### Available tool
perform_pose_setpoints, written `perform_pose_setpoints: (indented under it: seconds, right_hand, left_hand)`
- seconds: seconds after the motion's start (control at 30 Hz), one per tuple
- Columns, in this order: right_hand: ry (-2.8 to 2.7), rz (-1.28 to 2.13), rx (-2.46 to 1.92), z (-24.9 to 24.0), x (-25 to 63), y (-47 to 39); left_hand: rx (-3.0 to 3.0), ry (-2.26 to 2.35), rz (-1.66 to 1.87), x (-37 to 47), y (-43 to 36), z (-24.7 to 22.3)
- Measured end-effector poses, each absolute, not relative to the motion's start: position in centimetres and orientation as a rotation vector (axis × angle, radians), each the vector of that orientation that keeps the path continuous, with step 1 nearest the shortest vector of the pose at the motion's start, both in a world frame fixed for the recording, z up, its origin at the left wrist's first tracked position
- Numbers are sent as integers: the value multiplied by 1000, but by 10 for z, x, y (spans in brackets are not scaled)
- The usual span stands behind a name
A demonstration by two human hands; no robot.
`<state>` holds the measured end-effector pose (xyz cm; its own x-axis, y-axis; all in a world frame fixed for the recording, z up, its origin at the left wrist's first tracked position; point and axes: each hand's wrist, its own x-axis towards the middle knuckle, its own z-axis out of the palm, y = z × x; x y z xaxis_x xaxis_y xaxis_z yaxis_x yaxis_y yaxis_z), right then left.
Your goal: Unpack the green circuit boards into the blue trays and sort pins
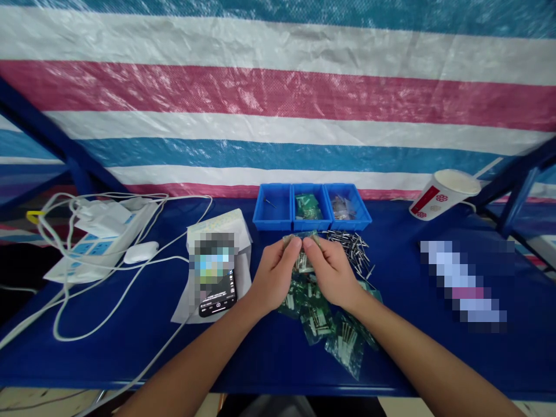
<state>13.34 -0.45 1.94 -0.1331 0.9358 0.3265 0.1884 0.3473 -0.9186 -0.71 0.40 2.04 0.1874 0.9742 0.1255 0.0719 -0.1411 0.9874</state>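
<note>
Both hands meet over the middle of the blue table, thumbs nearly touching. My left hand (277,272) is closed on the left side of a small clear plastic bag (303,262) with metal and white pieces inside. On the bag's right side, my right hand (332,269) is closed as well. Several similar filled bags (345,341) lie beneath and in front of the hands. A pile of loose screws (356,252) sits just behind and right of my right hand. Beyond the hands stand three joined blue bins (273,207); the middle one holds green-tinted bags, the right one small pieces.
On the blue table (143,359), a phone (217,289) rests on a paper-covered box left of the hands. Farther left are a power strip (93,249), a white charger and tangled cables. A paper cup (443,194) leans at the back right; a blurred item (460,284) lies at right.
</note>
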Motion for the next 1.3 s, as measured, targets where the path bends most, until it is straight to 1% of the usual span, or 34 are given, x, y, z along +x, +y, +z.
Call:
perform_pose_setpoints:
  seconds: [0.33, 0.43, 0.6, 0.8, 1.03, 1.13, 1.23, 1.3]
  right_hand:
    - [-1662, 832, -1019, 21, 134, -5]
    - [-1605, 893, -1020, 21, 133, -6]
    - [-1455, 1092, -1073, 19, 133, -6]
    - [-1395, 1128, -1081, 21, 134, -5]
    - [-1375, 1161, -1073, 23, 133, -5]
    - [-1368, 1192, -1054, 22, 132, -5]
    - [-1371, 1162, -1067, 19, 132, -4]
    - [-1418, 1084, -1086, 18, 131, -5]
  left_hand:
    - [1572, 1094, 1149, -8, 3, 21]
    - [1572, 1110, 1151, -7, 3, 21]
    - [1452, 1085, 1127, -7, 2, 24]
    - [1406, 941, 1089, -7, 3, 24]
    - [1415, 906, 1091, -4, 4, 19]
    - [1424, 963, 1111, -4, 3, 18]
    - [1478, 1000, 1128, -4, 3, 16]
    - [1555, 1025, 1145, -4, 3, 14]
